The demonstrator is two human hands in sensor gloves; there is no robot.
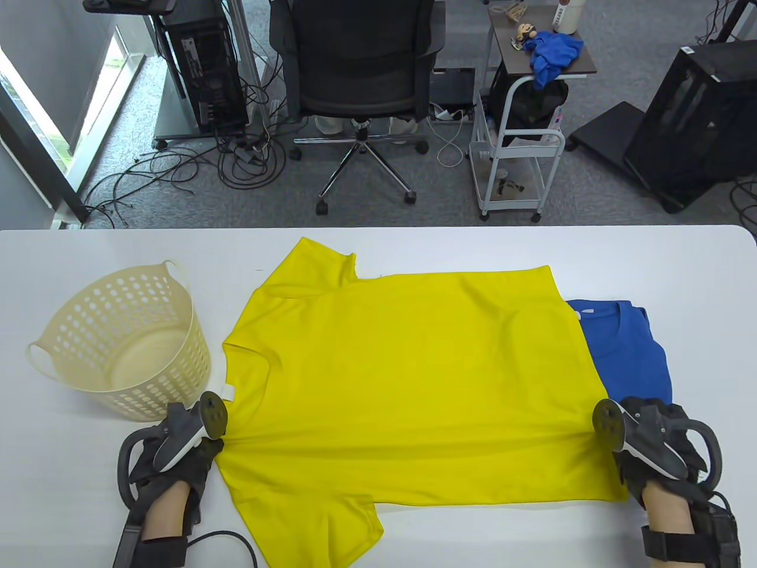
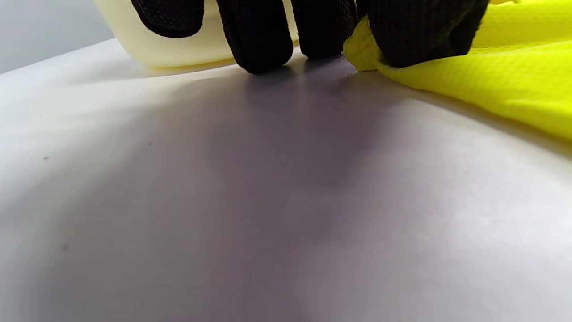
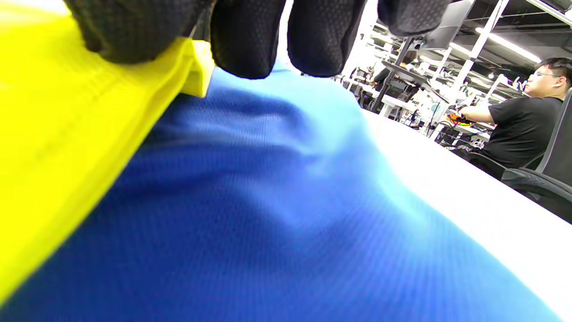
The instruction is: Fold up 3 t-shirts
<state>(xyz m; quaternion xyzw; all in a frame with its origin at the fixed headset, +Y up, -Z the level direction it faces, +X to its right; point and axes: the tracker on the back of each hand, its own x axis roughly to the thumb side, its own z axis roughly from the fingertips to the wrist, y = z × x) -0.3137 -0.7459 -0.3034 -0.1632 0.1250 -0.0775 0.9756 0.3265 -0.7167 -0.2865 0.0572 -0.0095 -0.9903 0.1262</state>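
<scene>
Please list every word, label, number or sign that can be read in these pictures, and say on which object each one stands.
None can be read.
White bottle on the cart: print too small to read.
White tag in the blue t-shirt collar: too small.
Yellow t-shirt, basket: no text shows.

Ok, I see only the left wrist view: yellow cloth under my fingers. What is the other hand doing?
Observer: The right hand pinches the opposite edge of the yellow t-shirt.
Operator: Is anything beneath that edge?
Observer: Yes, a blue t-shirt lies partly under it.
Operator: And the pale thing beside my fingers?
Observer: A perforated basket, upright, with no shirt inside.
</scene>
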